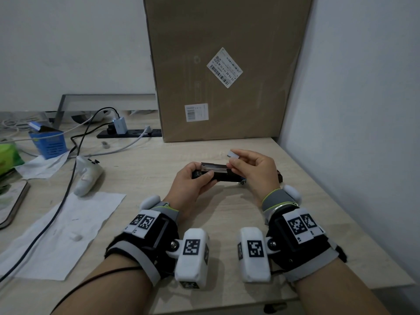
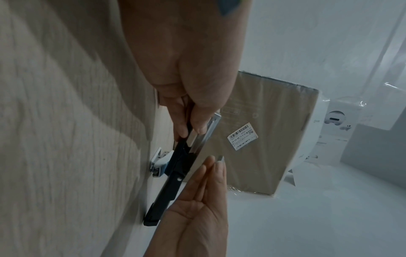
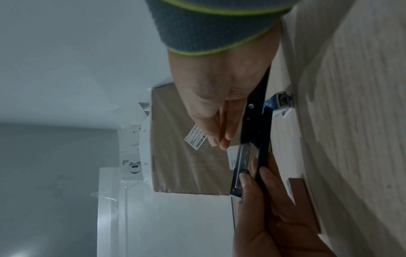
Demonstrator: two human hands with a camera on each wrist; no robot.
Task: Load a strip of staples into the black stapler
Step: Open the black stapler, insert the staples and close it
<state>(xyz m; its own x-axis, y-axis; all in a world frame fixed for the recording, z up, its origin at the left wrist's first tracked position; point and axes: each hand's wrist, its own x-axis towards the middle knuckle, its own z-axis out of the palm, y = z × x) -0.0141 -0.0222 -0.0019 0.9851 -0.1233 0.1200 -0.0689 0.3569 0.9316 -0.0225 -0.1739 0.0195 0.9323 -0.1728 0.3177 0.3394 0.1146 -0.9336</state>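
I hold the black stapler (image 1: 223, 175) just above the desk (image 1: 227, 219), lying level and across in front of me. My left hand (image 1: 193, 181) wraps around its left end, fingers curled under the body and thumb pressed on top, so the tool cannot twist while I load it. Just beyond that thumb, the metal staple channel (image 1: 213, 167) lies open and faces up; the open top is what lets a strip drop in.

My right hand (image 1: 254, 171) hovers over the other end of the channel. Thumb and forefinger pinch a short staple strip (image 1: 234, 153) at the fingertips, raised just above the channel and not yet touching it. The pinch sits at one end of the strip, I judge so the free end can enter the channel first.

The left wrist view shows the strip (image 2: 220, 158) poking past my right fingertips (image 2: 216, 165), close beside the rail. The right wrist view does not show it clearly.

Behind my hands a cardboard box (image 1: 227, 64) leans against the wall. Under the stapler lies a small blue and white object I cannot identify.
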